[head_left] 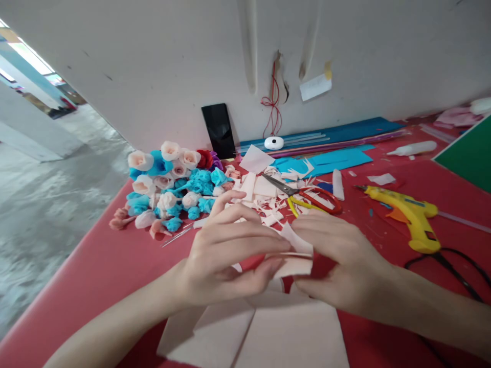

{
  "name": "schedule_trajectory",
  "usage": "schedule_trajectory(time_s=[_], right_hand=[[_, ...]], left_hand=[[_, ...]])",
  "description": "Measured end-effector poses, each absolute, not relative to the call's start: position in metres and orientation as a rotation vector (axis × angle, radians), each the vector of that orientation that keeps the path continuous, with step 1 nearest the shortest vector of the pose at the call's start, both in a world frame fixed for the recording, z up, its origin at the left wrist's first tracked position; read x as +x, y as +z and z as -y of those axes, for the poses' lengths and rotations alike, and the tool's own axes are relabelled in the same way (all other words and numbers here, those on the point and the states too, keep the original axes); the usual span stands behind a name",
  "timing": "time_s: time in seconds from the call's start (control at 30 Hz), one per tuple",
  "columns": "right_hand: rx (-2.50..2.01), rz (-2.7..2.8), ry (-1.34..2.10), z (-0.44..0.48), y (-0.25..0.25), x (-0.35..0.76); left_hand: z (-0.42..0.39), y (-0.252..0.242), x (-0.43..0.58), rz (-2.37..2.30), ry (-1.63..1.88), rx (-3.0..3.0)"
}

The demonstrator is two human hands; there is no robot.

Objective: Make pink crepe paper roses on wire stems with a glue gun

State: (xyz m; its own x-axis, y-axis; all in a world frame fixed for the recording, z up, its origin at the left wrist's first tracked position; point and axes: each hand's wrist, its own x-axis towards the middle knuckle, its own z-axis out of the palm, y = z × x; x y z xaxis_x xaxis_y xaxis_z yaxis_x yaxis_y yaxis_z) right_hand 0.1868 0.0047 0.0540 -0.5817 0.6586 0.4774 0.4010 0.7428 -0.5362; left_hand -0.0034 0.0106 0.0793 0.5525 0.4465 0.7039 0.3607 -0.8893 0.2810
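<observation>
Between my hands is a small folded piece of pale pink crepe paper [293, 267]. My left hand [230, 255] pinches its left side between thumb and fingers. At its right edge, my right hand [341, 255] grips the paper with curled fingers; the fingertips are partly hidden behind it. Larger pale paper sheets [291, 332] lie overlapping beneath both hands. Just beyond the hands, scissors [293, 191] with red and yellow handles rest on paper scraps [264, 189].
Blue, white and pink paper flowers [184, 179] are heaped at left. A yellow glue gun [412, 212] with a black cord lies at right. Along the wall are a phone [218, 131], blue paper [326, 161] and a white bottle [414, 148]. A green board [470, 156] stands far right.
</observation>
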Motion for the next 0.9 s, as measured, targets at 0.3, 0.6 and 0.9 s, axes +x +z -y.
schedule_trajectory(time_s=[0.3, 0.6, 0.9], right_hand=[[-0.737, 2.278, 0.409, -0.005, 0.052, 0.187], [-0.731, 2.303, 0.247, -0.004, 0.056, 0.187], [-0.712, 2.251, 0.217, -0.003, 0.058, 0.186]], left_hand=[[-0.013, 0.079, -0.006, -0.623, 1.153, 2.651], [-0.012, 0.080, -0.009, -0.648, 1.181, 2.850], [-0.014, 0.069, -0.005, -0.642, 1.301, 2.671]])
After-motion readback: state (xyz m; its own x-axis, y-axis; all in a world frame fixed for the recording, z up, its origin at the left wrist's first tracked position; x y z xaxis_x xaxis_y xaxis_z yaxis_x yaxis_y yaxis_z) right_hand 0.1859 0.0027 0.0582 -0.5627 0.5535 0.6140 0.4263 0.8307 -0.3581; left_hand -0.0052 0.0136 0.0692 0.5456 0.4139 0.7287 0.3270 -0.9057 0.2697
